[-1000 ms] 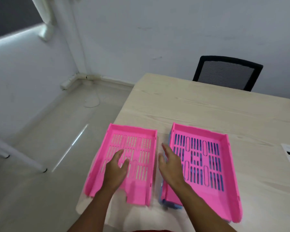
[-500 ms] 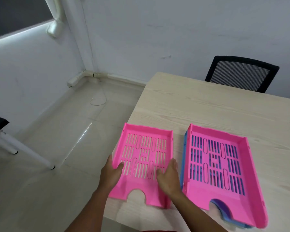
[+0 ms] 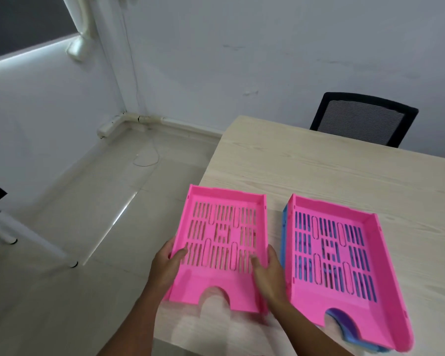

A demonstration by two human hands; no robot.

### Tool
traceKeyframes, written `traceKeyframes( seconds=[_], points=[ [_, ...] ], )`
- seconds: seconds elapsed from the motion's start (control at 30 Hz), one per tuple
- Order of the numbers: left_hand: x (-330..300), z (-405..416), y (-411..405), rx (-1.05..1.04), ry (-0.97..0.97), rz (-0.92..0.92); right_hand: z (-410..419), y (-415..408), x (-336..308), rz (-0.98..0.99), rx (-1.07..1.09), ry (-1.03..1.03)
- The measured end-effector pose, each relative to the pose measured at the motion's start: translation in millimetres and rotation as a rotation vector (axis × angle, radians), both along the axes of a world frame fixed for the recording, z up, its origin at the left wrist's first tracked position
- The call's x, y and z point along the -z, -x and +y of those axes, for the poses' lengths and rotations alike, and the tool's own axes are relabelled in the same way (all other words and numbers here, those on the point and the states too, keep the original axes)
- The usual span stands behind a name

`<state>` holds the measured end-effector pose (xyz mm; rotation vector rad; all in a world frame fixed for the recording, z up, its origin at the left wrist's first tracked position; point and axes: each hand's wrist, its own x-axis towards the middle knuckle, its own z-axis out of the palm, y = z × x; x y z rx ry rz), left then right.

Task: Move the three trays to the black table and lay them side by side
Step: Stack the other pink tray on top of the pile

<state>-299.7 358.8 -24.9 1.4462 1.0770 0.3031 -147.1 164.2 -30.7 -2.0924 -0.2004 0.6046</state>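
Head view: both hands are on one pink tray, right at the tabletop's corner!
Held tray: the left pink tray, slotted base, is gripped on both long sides, its left part hanging past the tabletop edge over the floor; whether it touches the wood I cannot tell.
Left hand: the left hand is clamped on the tray's 9 o'clock wall, thumb inside on the base.
Right hand: the right hand is clamped on the 3 o'clock wall, thumb inside too.
Second tray: at 3 o'clock, just beside, the right pink tray lies flat on the tabletop.
Third tray: a blue tray sits under the right pink tray, showing along its left edge and near notch.
Surroundings: a black mesh chair at 1 o'clock behind the tabletop; white table legs at 9 o'clock on the floor.
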Motion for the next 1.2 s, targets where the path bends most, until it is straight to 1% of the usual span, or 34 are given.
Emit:
traceKeyframes(
  seconds=[0.17, 0.23, 0.33, 0.5, 0.73, 0.9, 1.0, 1.07, 1.2],
  points=[
    [-21, 8, -8, -0.081, 0.016, -0.182, -2, -10, -21, -0.031, -0.001, -0.23],
    [-31, 6, -16, -0.092, 0.015, -0.238, -6, -19, -32, -0.051, -0.023, -0.287],
    [-49, -4, -34, -0.05, 0.031, -0.309, -22, -38, -47, -0.1, -0.029, -0.348],
    [-81, -31, -69, 0.088, -0.004, -0.393, -64, -62, -65, -0.152, -0.003, -0.432],
    [-109, -80, -114, 0.219, -0.052, -0.411, -132, -98, -84, -0.21, 0.087, -0.51],
    [-102, -143, -142, 0.239, -0.048, -0.414, -193, -138, -84, -0.216, 0.125, -0.49],
    [-91, -180, -155, 0.239, -0.038, -0.396, -228, -161, -85, -0.156, 0.124, -0.492],
    [-86, -200, -161, 0.243, -0.039, -0.382, -247, -172, -85, -0.08, 0.127, -0.506],
    [-82, -231, -169, 0.235, -0.032, -0.362, -273, -189, -82, 0.004, 0.13, -0.512]
  ],
)
